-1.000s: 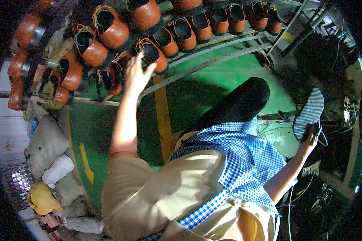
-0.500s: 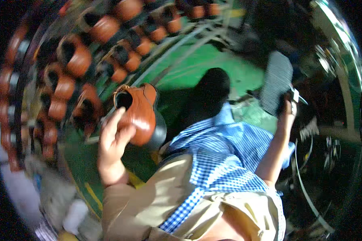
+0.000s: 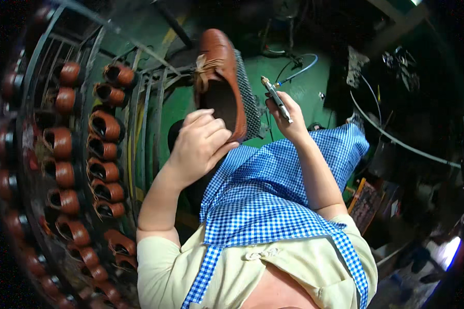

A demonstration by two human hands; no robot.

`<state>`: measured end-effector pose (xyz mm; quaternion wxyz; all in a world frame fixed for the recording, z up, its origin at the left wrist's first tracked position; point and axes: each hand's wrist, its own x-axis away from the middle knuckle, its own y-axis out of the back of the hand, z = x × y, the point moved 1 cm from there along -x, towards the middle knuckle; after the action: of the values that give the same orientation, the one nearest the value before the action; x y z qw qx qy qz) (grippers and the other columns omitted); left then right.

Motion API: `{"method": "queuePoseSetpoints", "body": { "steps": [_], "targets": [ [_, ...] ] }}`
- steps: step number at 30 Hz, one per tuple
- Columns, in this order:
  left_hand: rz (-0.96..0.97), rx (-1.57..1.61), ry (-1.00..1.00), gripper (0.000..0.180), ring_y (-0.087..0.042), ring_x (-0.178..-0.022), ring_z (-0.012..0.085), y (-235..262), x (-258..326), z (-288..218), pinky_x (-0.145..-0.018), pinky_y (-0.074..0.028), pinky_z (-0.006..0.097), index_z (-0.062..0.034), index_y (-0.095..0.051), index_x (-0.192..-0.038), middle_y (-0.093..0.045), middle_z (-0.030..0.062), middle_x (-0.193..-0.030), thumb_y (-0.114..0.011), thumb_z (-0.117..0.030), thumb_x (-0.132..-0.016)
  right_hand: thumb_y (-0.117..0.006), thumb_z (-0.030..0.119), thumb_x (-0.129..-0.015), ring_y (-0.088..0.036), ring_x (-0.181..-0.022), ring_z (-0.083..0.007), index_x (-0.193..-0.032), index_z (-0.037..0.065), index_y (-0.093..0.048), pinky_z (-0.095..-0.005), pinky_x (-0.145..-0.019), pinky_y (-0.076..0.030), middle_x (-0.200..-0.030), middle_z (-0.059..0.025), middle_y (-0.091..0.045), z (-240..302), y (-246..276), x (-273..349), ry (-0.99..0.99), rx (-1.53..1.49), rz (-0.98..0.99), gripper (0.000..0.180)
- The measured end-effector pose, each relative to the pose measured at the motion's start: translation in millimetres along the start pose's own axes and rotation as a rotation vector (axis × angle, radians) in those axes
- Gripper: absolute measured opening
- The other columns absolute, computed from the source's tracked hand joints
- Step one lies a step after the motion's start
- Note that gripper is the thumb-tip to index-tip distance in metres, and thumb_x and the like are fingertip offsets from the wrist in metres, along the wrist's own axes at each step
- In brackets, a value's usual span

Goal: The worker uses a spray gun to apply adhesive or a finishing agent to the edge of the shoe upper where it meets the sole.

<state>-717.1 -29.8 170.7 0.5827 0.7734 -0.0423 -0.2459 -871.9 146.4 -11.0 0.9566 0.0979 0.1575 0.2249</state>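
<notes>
A curved metal rack of parallel rails runs down the left side of the view, and rows of brown shoes sit on it with their openings facing outward. The green floor lies beyond the hands, crossed by a thin light-blue hose that leads toward the tool, and a white cable arcs across the dark area at right. A blue-and-white checked apron covers the lap below both hands, over a pale yellow shirt. Nothing stands between the two hands and the shoe they work on; the rack is just beside the left forearm. The left hand is raised in front of the body, forearm coming up from the lower left, fingers curled tightly around the heel end of a brown leather shoe. The shoe is held in the air above the lap, toe pointing away from the person, opening turned toward the left hand, and its dark textured sole faces right. The right hand is lifted just beside the sole, forearm rising from the lower right, fingers closed around a slim metal pen-shaped tool. The tool's tip points up and away, close to the sole's edge; contact cannot be determined.
</notes>
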Motion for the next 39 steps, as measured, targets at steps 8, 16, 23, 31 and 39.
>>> {"method": "queuePoseSetpoints", "body": {
  "steps": [8,16,23,31,39],
  "targets": [
    [-0.146,-0.095,0.057,0.044,-0.066,-0.11,0.0317,8,15,-22,-0.108,-0.051,0.058,-0.0173,-0.068,-0.12,-0.064,0.0068,-0.121,-0.082,-0.002,-0.081,-0.072,0.024,-0.085,-0.062,-0.095,-0.0286,-0.098,0.008,-0.067,-0.0376,-0.08,-0.057,-0.1,-0.008,-0.061,-23,-14,15,0.221,0.549,0.087,0.021],
    [0.0,-0.21,0.08,0.042,-0.067,-0.106,0.0277,23,23,-19,-0.098,-0.061,0.048,-0.0176,-0.077,-0.114,-0.067,0.0042,-0.111,-0.08,0.004,-0.079,-0.078,0.026,-0.086,-0.066,-0.091,-0.0273,-0.098,0.01,-0.066,-0.0387,-0.075,-0.058,-0.098,-0.0061,-0.061,-4,6,36,0.244,0.336,0.194,0.023],
    [0.071,-0.263,0.042,0.035,-0.068,-0.101,0.0251,32,17,-18,-0.093,-0.062,0.046,-0.0187,-0.077,-0.11,-0.067,0.0019,-0.108,-0.08,-0.001,-0.079,-0.086,0.012,-0.077,-0.065,-0.074,-0.0269,-0.094,0.004,-0.07,-0.0371,-0.064,-0.054,-0.086,-0.009,-0.063,66,56,29,0.273,-0.151,0.1,0.026],
    [0.059,-0.235,0.056,0.035,-0.067,-0.102,0.0244,32,18,-18,-0.094,-0.063,0.047,-0.0194,-0.076,-0.109,-0.066,0.0009,-0.107,-0.081,-0.002,-0.078,-0.088,0.01,-0.076,-0.065,-0.073,-0.0274,-0.093,0.002,-0.068,-0.0368,-0.061,-0.053,-0.087,-0.0106,-0.063,81,42,12,0.293,-0.192,0.138,0.028],
    [0.061,-0.223,0.069,0.035,-0.067,-0.103,0.0244,33,22,-25,-0.097,-0.062,0.047,-0.0194,-0.076,-0.11,-0.066,0.0016,-0.107,-0.082,-0.003,-0.079,-0.084,0.016,-0.075,-0.066,-0.074,-0.0291,-0.091,0.008,-0.068,-0.0391,-0.062,-0.055,-0.083,-0.0079,-0.061,80,36,19,0.254,-0.21,0.102,0.023]
  ]
}}
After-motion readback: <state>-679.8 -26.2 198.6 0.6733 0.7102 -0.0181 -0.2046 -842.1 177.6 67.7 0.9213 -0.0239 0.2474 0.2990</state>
